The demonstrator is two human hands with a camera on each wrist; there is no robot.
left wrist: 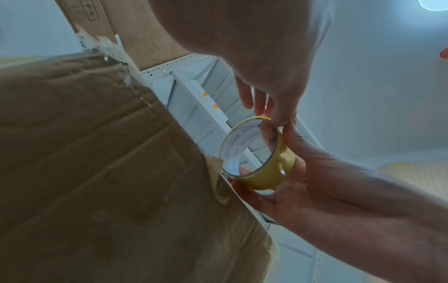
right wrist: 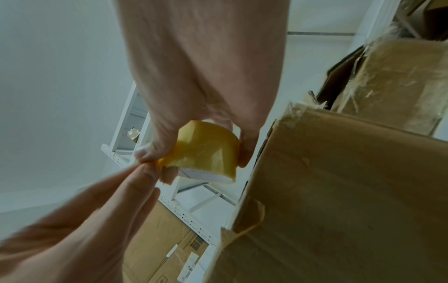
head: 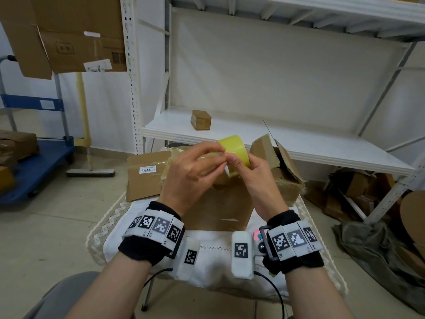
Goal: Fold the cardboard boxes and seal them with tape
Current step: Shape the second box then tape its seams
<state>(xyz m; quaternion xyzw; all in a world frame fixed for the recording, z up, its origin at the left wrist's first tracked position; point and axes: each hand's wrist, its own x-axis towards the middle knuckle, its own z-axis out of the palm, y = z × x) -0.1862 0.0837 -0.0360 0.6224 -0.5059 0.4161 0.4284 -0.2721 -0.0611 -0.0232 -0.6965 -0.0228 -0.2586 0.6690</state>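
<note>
Head view: right hand grips one yellow tape roll above the brown cardboard box on the bench; left hand pinches at its edge. Four boxes counted. Left wrist: roll's axis roughly level, box just below. Right wrist: both thumbs meet at the tape end.

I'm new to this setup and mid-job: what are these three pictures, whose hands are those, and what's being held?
No machine here: a person works with bare hands, wearing cameras on wristbands. The big picture is from a head camera; the other two look along each wrist toward the fingers. The right hand grips a yellow tape roll, fingers through its core. The left hand pinches at the roll's surface, apparently picking the tape end loose. Below them a cardboard box stands on a white cloth. More boxes lie behind; a small box sits on the shelf.
</note>
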